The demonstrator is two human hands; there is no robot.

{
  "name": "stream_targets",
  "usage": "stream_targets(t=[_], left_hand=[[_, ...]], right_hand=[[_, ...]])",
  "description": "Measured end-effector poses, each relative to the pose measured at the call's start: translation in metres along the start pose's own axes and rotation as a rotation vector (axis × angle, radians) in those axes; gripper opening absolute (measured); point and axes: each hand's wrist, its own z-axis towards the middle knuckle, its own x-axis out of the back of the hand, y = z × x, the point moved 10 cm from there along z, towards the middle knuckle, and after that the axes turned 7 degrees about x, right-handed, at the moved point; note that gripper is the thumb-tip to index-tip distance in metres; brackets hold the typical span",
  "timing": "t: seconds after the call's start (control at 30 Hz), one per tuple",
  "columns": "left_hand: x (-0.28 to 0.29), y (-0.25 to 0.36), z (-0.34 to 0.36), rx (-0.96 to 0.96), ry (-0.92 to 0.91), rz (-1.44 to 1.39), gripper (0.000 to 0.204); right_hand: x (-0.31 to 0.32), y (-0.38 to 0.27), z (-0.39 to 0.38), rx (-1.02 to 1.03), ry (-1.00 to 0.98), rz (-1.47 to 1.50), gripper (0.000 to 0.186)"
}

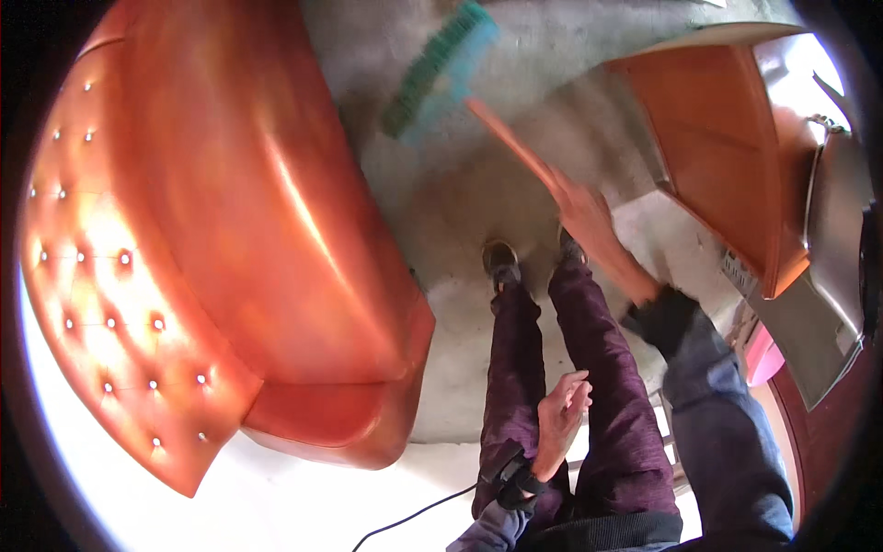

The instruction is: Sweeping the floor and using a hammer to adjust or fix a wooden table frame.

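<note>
Nearest you, your left hand (559, 419) hangs before your legs (607, 368), fingers loosely curled, seemingly empty. Farther, to its right, your right hand (581, 207) closes around the orange handle (510, 138). Farthest is the green brush (446, 69), right of the sofa (248, 184); blur hides whether it touches the floor (441, 212). Best keep bristles flat, strokes steady, clear of the upholstery.

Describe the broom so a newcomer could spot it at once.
Find the large, studded orange sofa on the left, then the grey floor beside it. There, towards the top, is the broom, its orange handle in the right hand. Its blue-green bristled head sets it apart from the orange furniture.
</note>
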Motion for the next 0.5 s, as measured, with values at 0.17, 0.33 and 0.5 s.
stream_targets(t=[0.17, 0.33, 0.5], left_hand=[[0.002, -0.051, 0.011, 0.139, 0.037, 0.009, 0.024], [0.014, -0.052, 0.005, 0.107, 0.084, -0.215, 0.022], [0.009, -0.061, 0.005, 0.105, 0.085, -0.181, 0.02]], right_hand=[[-0.058, -0.045, 0.111, 0.456, 0.248, 0.105, 0.029], [-0.162, -0.023, 0.055, 0.367, -0.019, -0.058, 0.039], [-0.195, 0.018, -0.081, 0.24, -0.623, -0.187, 0.054]])
